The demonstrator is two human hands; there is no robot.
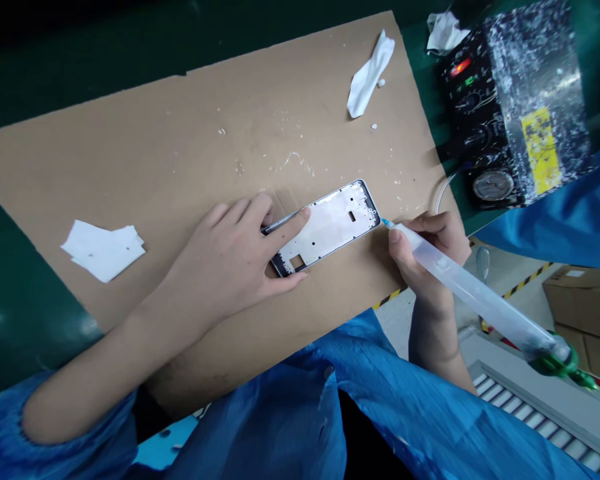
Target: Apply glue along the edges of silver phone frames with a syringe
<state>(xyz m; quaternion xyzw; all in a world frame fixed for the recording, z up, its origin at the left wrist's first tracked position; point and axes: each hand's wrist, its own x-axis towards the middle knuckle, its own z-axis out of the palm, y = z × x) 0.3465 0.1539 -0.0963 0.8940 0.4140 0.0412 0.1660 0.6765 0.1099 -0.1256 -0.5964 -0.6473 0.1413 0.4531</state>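
Note:
A silvery phone frame (327,223) with small cut-outs and a dark rim lies tilted on a cardboard sheet (180,147). My left hand (240,243) grips its left end, the index finger on the inner face and the thumb along the near edge. In my right hand (427,250) is a long translucent dispensing syringe (473,290), pinched near its front. Its blue needle tip (387,223) is at the right end of the frame; whether it touches the rim I cannot tell. A green fitting (555,363) caps the syringe's rear.
A paint-specked black control box (535,100) with a gauge and lit displays stands at right, a clear tube (445,190) near it. White paper pieces (105,250) lie left, a crumpled strip (371,75) at top right. Cardboard boxes (585,307) sit on the floor.

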